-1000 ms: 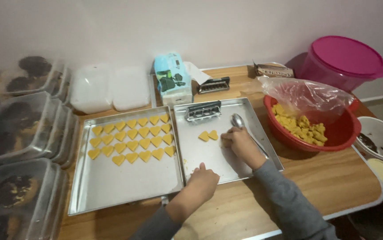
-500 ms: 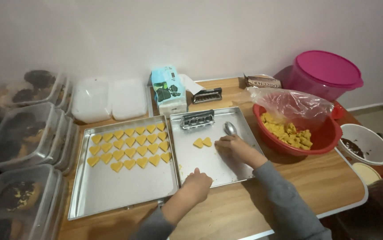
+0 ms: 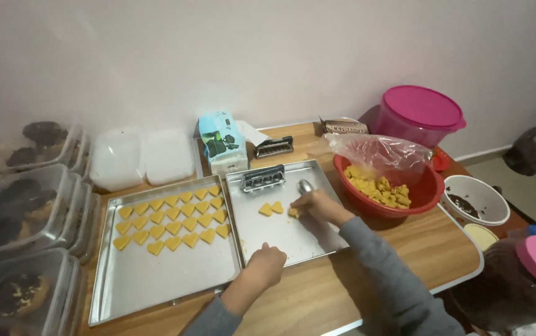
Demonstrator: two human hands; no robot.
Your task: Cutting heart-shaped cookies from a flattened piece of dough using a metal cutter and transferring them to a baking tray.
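Your right hand (image 3: 315, 205) pinches a dough piece (image 3: 293, 213) on the smaller tray (image 3: 293, 239) — two dough hearts (image 3: 271, 208) lie beside it. Your left hand (image 3: 267, 264), clenched, rests on the tray's edge — the red bowl (image 3: 426, 193) holds more dough.

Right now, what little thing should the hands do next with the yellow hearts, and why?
Probably set the piece under the right hand down beside the two yellow hearts on the smaller tray. That hand is already on a piece right next to them, and the left hand rests on the tray's near edge. The larger tray already holds neat rows of hearts.
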